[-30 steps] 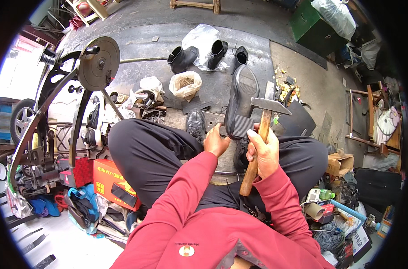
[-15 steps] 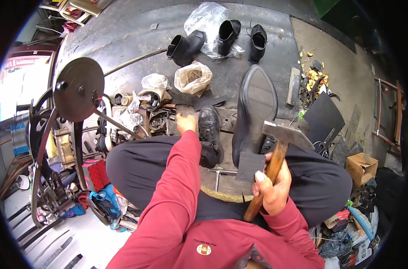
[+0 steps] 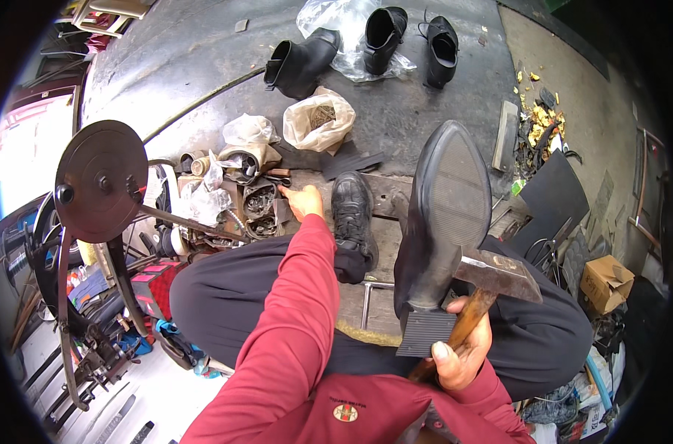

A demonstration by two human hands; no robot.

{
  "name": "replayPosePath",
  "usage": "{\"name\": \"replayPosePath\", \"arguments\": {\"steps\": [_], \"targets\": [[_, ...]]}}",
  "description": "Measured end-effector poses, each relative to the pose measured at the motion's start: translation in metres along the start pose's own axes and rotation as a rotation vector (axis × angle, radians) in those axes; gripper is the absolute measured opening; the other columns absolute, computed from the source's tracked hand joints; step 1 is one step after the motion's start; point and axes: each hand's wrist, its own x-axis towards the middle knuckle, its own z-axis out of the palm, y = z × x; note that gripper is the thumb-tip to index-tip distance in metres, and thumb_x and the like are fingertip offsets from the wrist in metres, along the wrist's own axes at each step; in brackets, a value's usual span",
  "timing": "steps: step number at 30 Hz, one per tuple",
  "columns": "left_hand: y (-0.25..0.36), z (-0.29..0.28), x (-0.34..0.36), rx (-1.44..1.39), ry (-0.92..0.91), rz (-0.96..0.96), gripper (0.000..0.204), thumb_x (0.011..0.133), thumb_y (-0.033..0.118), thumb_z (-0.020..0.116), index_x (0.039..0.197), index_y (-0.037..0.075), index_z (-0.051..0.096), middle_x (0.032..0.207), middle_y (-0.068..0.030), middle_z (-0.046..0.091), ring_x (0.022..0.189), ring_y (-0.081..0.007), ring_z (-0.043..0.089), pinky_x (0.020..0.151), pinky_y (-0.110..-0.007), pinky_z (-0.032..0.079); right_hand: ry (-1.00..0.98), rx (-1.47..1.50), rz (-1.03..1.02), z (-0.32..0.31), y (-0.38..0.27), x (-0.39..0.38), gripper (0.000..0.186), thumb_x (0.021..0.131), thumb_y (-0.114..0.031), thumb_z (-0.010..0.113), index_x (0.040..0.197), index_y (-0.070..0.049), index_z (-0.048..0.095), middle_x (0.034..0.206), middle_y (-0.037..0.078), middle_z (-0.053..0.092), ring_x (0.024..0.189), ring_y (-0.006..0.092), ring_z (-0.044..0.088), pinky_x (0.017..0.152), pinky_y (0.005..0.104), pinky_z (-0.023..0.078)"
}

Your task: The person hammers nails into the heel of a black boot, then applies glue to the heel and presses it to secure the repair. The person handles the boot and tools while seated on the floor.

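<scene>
My right hand (image 3: 462, 348) grips a hammer with a wooden handle (image 3: 470, 323) and a steel head (image 3: 499, 274), held against an upturned black shoe (image 3: 407, 270) with a ribbed grey sole (image 3: 453, 200). A ridged rubber heel piece (image 3: 425, 333) is at the shoe's heel, beside my thumb. My left hand (image 3: 299, 197) reaches to small containers of metal bits (image 3: 261, 201) beside my left black shoe (image 3: 351, 222), index finger extended. Whether its fingertips touch anything is too small to tell.
A black wheeled machine (image 3: 96, 181) stands at left. Three black boots and shoes (image 3: 301, 70) lie beyond, near plastic bags. An open white sack (image 3: 318, 122), a black sheet (image 3: 547, 200), yellow scraps (image 3: 544, 118), a cardboard box (image 3: 603, 285) and a T-shaped metal tool (image 3: 366, 311) are about.
My left hand has left the shoe and moved forward-left to the small containers. My right hand, hammer and upturned shoe have shifted right and down in the picture as the view moved.
</scene>
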Motion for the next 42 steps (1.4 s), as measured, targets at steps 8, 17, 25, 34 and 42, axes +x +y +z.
{"name": "replayPosePath", "arguments": {"steps": [8,17,25,34,42], "targets": [[-0.006,-0.003,-0.005,0.111,-0.015,0.032,0.085,0.088,0.023,0.062,0.167,0.019,0.034,0.131,-0.0250,0.071,0.116,-0.0433,0.070,0.102,-0.052,0.052,-0.006,0.094,0.016,0.001,0.000,0.000,0.063,0.084,-0.019,0.082,0.130,0.000,0.043,0.111,0.007,0.047,0.095,0.0095,0.046,0.082,0.0266,0.040],[-0.011,-0.010,-0.005,0.047,-0.006,0.008,0.083,0.088,0.022,0.061,0.167,0.019,0.035,0.138,-0.0273,0.067,0.121,-0.0428,0.068,0.104,-0.051,0.051,-0.016,0.084,0.011,0.004,-0.002,0.000,0.062,0.084,-0.012,0.080,0.131,0.001,0.042,0.102,0.005,0.052,0.084,0.0072,0.048,0.075,0.0250,0.041],[-0.048,-0.006,0.031,-0.307,0.015,0.088,0.079,0.089,0.015,0.059,0.166,0.011,0.039,0.141,-0.0285,0.065,0.121,-0.0401,0.067,0.107,-0.043,0.048,-0.082,-0.067,-0.123,-0.003,0.002,0.006,0.060,0.081,-0.006,0.079,0.129,0.003,0.044,0.093,0.005,0.055,0.074,0.0055,0.052,0.068,0.0238,0.043],[0.005,-0.019,0.009,-0.035,-0.107,0.503,0.071,0.091,0.009,0.065,0.160,0.014,0.049,0.096,-0.0171,0.070,0.085,-0.0311,0.067,0.085,-0.043,0.053,-0.096,-0.056,-0.095,-0.005,0.003,0.006,0.061,0.077,-0.004,0.081,0.127,0.002,0.046,0.078,0.002,0.054,0.061,0.0048,0.050,0.058,0.0225,0.042],[0.089,-0.070,0.061,0.936,-0.252,1.397,0.028,0.086,0.024,0.078,0.111,0.013,0.075,0.107,-0.0116,0.070,0.104,-0.0326,0.070,0.087,-0.047,0.058,-0.104,0.030,-0.064,-0.005,0.013,0.003,0.062,0.077,-0.004,0.082,0.127,0.001,0.047,0.074,0.001,0.055,0.060,0.0048,0.051,0.057,0.0230,0.043]]}}
